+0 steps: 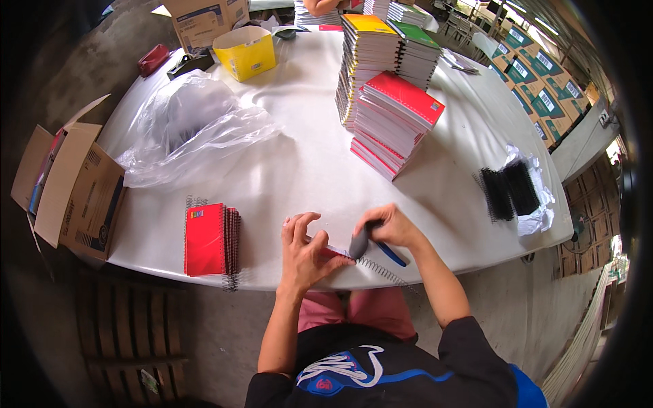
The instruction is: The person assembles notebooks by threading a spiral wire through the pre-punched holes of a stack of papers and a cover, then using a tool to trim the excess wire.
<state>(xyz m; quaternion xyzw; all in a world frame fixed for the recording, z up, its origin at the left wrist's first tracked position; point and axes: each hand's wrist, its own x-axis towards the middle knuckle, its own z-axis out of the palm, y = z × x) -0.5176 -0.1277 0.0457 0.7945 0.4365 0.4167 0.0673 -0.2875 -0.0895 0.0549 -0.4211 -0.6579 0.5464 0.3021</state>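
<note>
My left hand (306, 248) presses flat on a red notebook (331, 252) at the near edge of the white table (306, 156); most of the notebook is hidden under the hand. My right hand (391, 228) grips pliers (364, 239) with grey and blue handles, their tip at the notebook's metal spiral wire (381, 268), which trails toward the table edge. A small stack of finished red spiral notebooks (209, 239) lies to the left of my left hand.
A tall leaning stack of red notebooks (394, 122) and yellow- and green-covered stacks (381, 47) stand mid-table. Black spiral coils (509, 190) lie on white paper at right. Clear plastic bags (194, 129), a yellow box (246, 51), an open carton (75, 183) left. Another person's arm (325, 7) at far edge.
</note>
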